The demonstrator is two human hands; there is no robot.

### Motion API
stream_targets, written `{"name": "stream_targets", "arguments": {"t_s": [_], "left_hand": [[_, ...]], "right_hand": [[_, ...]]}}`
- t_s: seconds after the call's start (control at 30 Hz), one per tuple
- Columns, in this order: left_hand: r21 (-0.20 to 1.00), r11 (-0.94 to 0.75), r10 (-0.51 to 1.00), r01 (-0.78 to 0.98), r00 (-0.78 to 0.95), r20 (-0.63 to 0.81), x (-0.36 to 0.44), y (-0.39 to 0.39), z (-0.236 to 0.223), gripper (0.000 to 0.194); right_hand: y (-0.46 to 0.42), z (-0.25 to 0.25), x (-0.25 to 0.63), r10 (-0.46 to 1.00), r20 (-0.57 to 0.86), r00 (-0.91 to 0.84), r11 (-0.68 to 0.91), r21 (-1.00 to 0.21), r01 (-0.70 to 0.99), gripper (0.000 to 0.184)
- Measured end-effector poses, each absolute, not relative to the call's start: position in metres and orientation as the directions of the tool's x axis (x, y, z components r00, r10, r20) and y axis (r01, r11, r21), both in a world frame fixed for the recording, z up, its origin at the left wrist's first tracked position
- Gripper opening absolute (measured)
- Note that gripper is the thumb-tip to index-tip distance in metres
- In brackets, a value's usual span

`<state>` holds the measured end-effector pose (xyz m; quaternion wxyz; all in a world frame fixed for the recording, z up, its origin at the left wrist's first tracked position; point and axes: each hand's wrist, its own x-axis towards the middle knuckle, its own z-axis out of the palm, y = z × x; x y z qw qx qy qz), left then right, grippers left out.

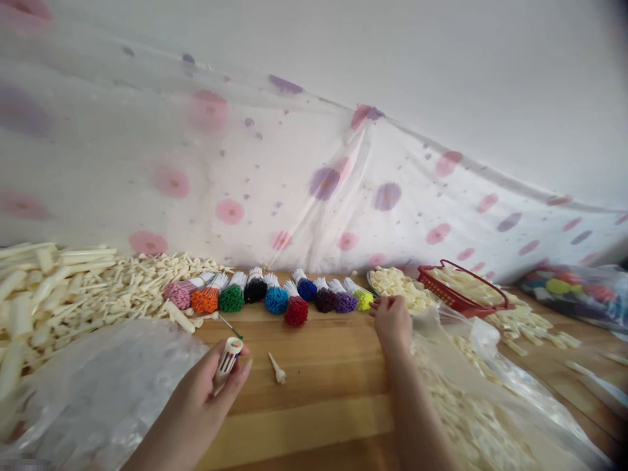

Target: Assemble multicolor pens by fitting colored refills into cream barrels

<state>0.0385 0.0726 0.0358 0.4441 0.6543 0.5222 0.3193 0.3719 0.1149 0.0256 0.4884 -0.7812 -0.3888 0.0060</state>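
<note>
My left hand (pixel 209 379) is closed around a short white multicolour pen barrel (pixel 229 356), its open end tilted up and coloured strips showing in the side slots. A thin stick with a green end (pixel 231 326) lies just beyond it. My right hand (pixel 394 320) reaches to the right end of the row, its fingertips pinched beside the bundle of yellow-ended sticks (pixel 363 299); what they hold, if anything, is hidden. The row also has purple (pixel 346 302), red (pixel 297 311), green (pixel 231 298) and orange (pixel 205 299) bundles, among several. A small cream pointed piece (pixel 277 370) lies between my hands.
Cream plastic parts (pixel 112 288) are heaped at the left, behind a clear plastic bag (pixel 112 386). At the right are a plate of cream pieces (pixel 405 288), a red basket (pixel 451 297) and an open bag of parts (pixel 471 405). A dotted plastic sheet (pixel 275 163) covers the wall.
</note>
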Motion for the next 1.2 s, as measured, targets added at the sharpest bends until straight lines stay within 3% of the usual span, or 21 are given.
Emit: {"name": "stream_targets", "arguments": {"t_s": [0.13,0.23,0.37,0.5,0.67,0.87,1.03,1.2], "left_hand": [[0.941,-0.019,0.946,0.338,0.312,-0.093,0.035,0.065,0.047,0.037],[0.93,-0.044,0.885,0.364,0.446,-0.133,0.031,0.061,0.056,0.035],[0.936,-0.107,0.831,0.336,0.547,-0.101,0.027,0.063,0.059,0.03],[0.939,-0.133,0.786,0.318,0.61,-0.095,0.024,0.068,0.053,0.027],[0.937,-0.102,0.782,0.334,0.61,-0.132,0.022,0.069,0.054,0.026],[0.91,-0.127,0.793,0.395,0.592,-0.146,0.025,0.064,0.064,0.015],[0.944,-0.096,0.782,0.315,0.611,-0.124,0.021,0.066,0.061,0.009],[0.973,-0.04,0.757,0.229,0.642,-0.12,0.018,0.069,0.06,0.009]], "right_hand": [[0.077,0.065,0.344,0.736,0.307,0.603,-0.044,-0.868,0.495,0.032],[0.051,0.094,0.314,0.903,0.25,0.348,0.139,-0.939,0.316,0.03],[0.033,0.113,0.288,0.934,0.313,0.174,0.264,-0.93,0.257,0.023],[0.029,0.108,0.28,0.904,0.418,0.088,0.352,-0.846,0.4,0.016],[0.031,0.102,0.275,0.891,0.45,-0.062,0.39,-0.687,0.613,0.012],[0.039,0.102,0.269,0.891,0.428,-0.15,0.418,-0.648,0.636,0.015],[0.033,0.1,0.262,0.876,0.433,-0.214,0.468,-0.65,0.599,0.013],[0.012,0.108,0.248,0.758,0.583,-0.293,0.58,-0.397,0.711,0.009]]}}
